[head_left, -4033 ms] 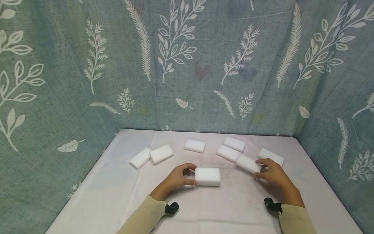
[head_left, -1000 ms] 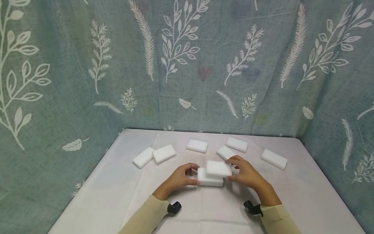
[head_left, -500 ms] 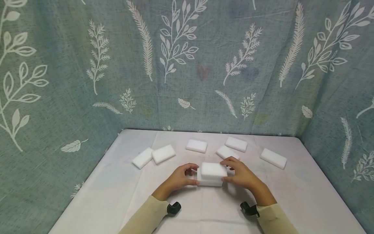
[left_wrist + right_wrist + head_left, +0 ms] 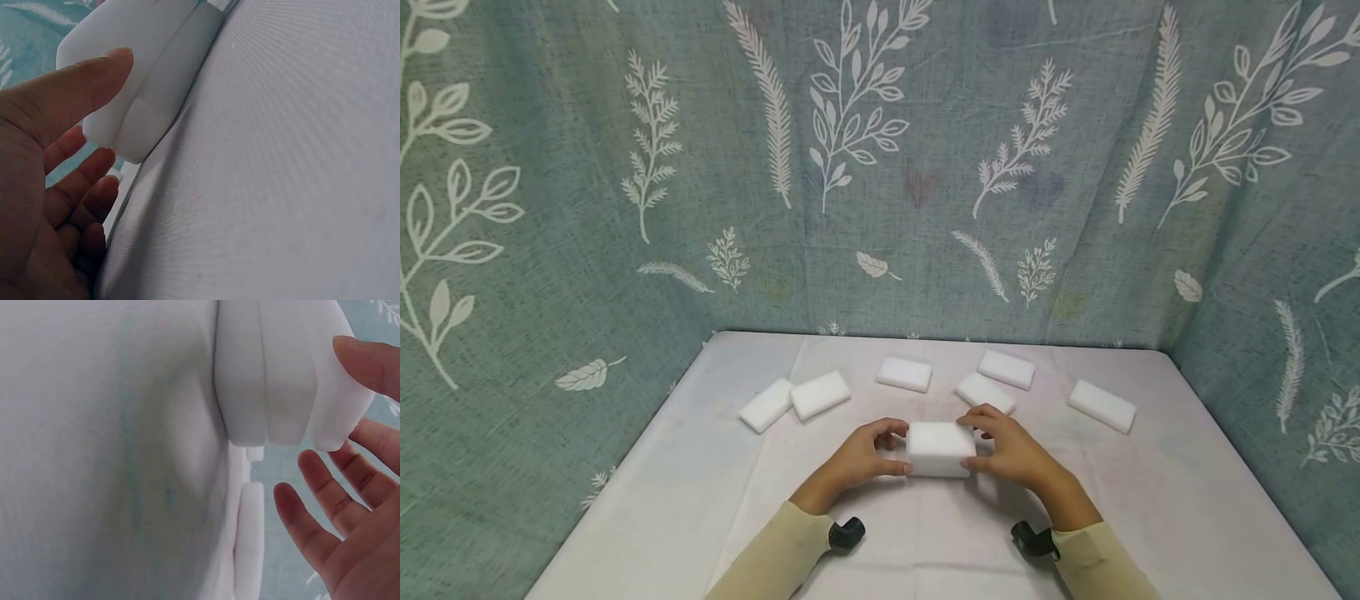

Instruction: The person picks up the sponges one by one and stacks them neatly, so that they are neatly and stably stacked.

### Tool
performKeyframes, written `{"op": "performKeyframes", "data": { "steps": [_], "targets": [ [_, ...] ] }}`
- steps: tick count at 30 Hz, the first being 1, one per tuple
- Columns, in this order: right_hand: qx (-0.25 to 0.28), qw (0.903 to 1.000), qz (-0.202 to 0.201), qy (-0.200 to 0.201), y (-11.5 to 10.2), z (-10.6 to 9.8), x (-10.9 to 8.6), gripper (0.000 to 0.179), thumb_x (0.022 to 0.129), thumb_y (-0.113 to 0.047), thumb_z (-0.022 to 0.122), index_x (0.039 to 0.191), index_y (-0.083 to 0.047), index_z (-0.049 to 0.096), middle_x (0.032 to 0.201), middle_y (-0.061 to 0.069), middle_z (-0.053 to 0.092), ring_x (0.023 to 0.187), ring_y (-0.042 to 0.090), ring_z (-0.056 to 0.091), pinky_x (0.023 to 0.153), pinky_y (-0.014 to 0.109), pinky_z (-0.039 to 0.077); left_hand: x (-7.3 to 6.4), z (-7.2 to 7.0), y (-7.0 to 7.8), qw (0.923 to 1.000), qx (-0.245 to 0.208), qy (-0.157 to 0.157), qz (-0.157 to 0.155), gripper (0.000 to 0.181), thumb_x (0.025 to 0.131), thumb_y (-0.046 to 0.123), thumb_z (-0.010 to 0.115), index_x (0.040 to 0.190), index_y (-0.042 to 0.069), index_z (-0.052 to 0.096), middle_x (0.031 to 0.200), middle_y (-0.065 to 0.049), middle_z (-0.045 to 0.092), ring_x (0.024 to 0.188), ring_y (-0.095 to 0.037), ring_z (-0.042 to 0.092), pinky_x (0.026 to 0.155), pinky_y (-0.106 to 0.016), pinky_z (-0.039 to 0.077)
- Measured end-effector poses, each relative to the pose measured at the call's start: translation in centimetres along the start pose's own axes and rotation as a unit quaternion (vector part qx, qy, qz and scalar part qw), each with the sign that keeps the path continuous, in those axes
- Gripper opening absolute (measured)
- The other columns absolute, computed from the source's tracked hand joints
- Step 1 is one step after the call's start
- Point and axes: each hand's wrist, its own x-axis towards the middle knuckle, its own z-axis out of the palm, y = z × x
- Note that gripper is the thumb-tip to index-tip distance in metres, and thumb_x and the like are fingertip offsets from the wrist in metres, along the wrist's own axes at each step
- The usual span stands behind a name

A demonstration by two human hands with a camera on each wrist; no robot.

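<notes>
White rectangular blocks that look like melamine sponges lie in a stack (image 4: 938,468) in front of me. Three layers show in the right wrist view, flat on one another. My right hand (image 4: 1011,450) pinches the right end of the top sponge (image 4: 340,381) between thumb and fingers; its other fingers are spread beside the stack. At the left end, my left hand (image 4: 857,458) holds the stack, with the thumb on the near side of an upper sponge (image 4: 103,40) and the fingers behind. From the head view, the layers line up closely.
Behind the stack lie loose sponges: two touching at left (image 4: 766,406), one at back centre (image 4: 905,374), two close together at back right (image 4: 1006,369) and another farther right (image 4: 1102,406). A white cloth covers the table (image 4: 662,508); leaf-patterned curtains (image 4: 917,250) surround it.
My right hand has carried a sponge from the right side leftward and down onto the stack, where it now lines up with the layers below. My left hand has stayed at the stack's left end.
</notes>
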Motion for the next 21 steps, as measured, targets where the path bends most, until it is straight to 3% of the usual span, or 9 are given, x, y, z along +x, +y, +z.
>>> {"op": "performKeyframes", "data": {
  "steps": [4, 9, 14, 17, 21],
  "targets": [
    [-0.002, 1.0, 0.006, 0.002, -0.1, 0.2, 0.0, 0.055, 0.074, -0.021, 0.084, 0.124, -0.012, 0.064, 0.12, -0.002, 0.055, 0.107, 0.022, 0.056, 0.09, 0.043, 0.049, 0.2, 0.0, -0.4, 1.0, 0.002, 0.002, -0.004, 0.058, 0.068, 0.021, 0.09, 0.119, 0.015, 0.064, 0.108, 0.003, 0.063, 0.093, -0.019, 0.056, 0.079, -0.032, 0.047],
    [-0.002, 0.9999, 0.011, 0.001, -0.1, 0.4, 0.1, 0.055, 0.074, -0.022, 0.085, 0.124, -0.013, 0.064, 0.119, -0.004, 0.055, 0.106, 0.021, 0.057, 0.09, 0.044, 0.049, 0.1, 0.1, -0.2, 1.0, 0.001, 0.001, -0.007, 0.057, 0.069, 0.017, 0.09, 0.119, 0.013, 0.063, 0.109, -0.001, 0.064, 0.095, -0.024, 0.057, 0.08, -0.037, 0.047],
    [0.0, 0.9999, 0.012, 0.002, -0.2, 0.6, 0.1, 0.055, 0.074, -0.021, 0.085, 0.124, -0.013, 0.064, 0.12, -0.003, 0.054, 0.106, 0.022, 0.057, 0.09, 0.044, 0.049, -0.6, -0.5, 2.2, 0.9999, -0.009, -0.01, -0.002, 0.054, 0.071, 0.01, 0.087, 0.119, 0.006, 0.062, 0.11, -0.012, 0.063, 0.098, -0.035, 0.057, 0.082, -0.047, 0.047],
    [-0.004, 0.9998, 0.017, 0.004, -0.1, 0.7, 0.1, 0.055, 0.074, -0.021, 0.085, 0.124, -0.014, 0.064, 0.121, -0.004, 0.054, 0.106, 0.023, 0.058, 0.09, 0.043, 0.049, -1.1, -0.9, 3.8, 0.9998, -0.013, -0.014, -0.001, 0.053, 0.072, 0.009, 0.086, 0.119, 0.004, 0.062, 0.11, -0.014, 0.063, 0.098, -0.036, 0.056, 0.082, -0.046, 0.047],
    [-0.006, 0.9998, 0.016, 0.005, 0.0, 0.8, 0.0, 0.056, 0.074, -0.02, 0.085, 0.125, -0.014, 0.064, 0.122, -0.005, 0.054, 0.106, 0.022, 0.058, 0.09, 0.043, 0.049, -0.5, -0.5, 1.5, 1.0, 0.0, -0.006, -0.004, 0.056, 0.07, 0.019, 0.089, 0.119, 0.011, 0.064, 0.109, -0.001, 0.064, 0.095, -0.024, 0.057, 0.081, -0.037, 0.047]
  ]
}}
